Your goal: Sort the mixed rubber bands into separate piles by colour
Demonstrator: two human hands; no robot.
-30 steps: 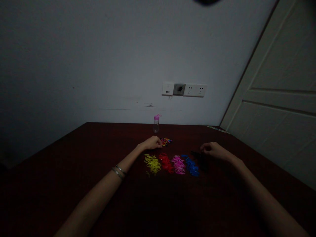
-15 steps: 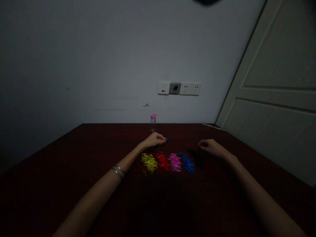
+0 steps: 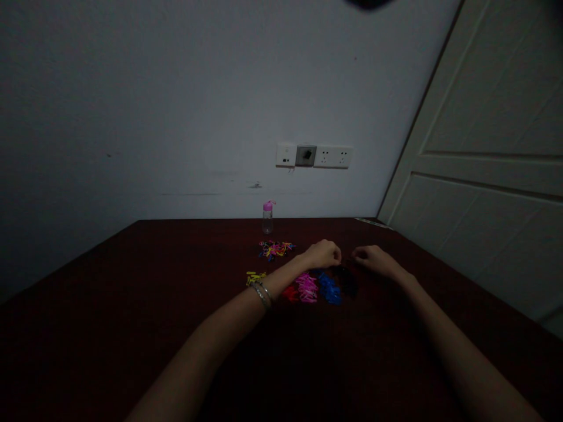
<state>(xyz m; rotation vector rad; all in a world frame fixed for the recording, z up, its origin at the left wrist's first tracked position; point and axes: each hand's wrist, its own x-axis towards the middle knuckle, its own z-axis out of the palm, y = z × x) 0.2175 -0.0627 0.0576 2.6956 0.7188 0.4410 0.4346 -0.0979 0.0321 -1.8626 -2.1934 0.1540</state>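
My left hand (image 3: 324, 254) hovers by the top of the black pile (image 3: 349, 281), its fingers closed; whatever they grip is hidden. Just to the right is my right hand (image 3: 373, 258), thumb and fingertips pinched together over the same dark pile, their content too dark to make out. Small rubber bands lie in colour groups: blue (image 3: 329, 288), pink (image 3: 307, 288), red (image 3: 290, 294) and yellow (image 3: 254, 278). My left forearm covers part of the red and yellow groups. Farther back sits a mixed-colour heap of bands (image 3: 276, 250).
A clear bottle with a pink cap (image 3: 267, 218) stands behind the mixed heap. The dark red table (image 3: 197, 246) meets a pale wall carrying socket plates (image 3: 314, 156). A white panelled door (image 3: 475, 176) is at the right, with a flat strip (image 3: 373, 223) near the table's back corner.
My left hand has moved right from the mixed heap to the black pile, uncovering the heap. My right hand has stayed by the black pile. The view has shifted slightly.
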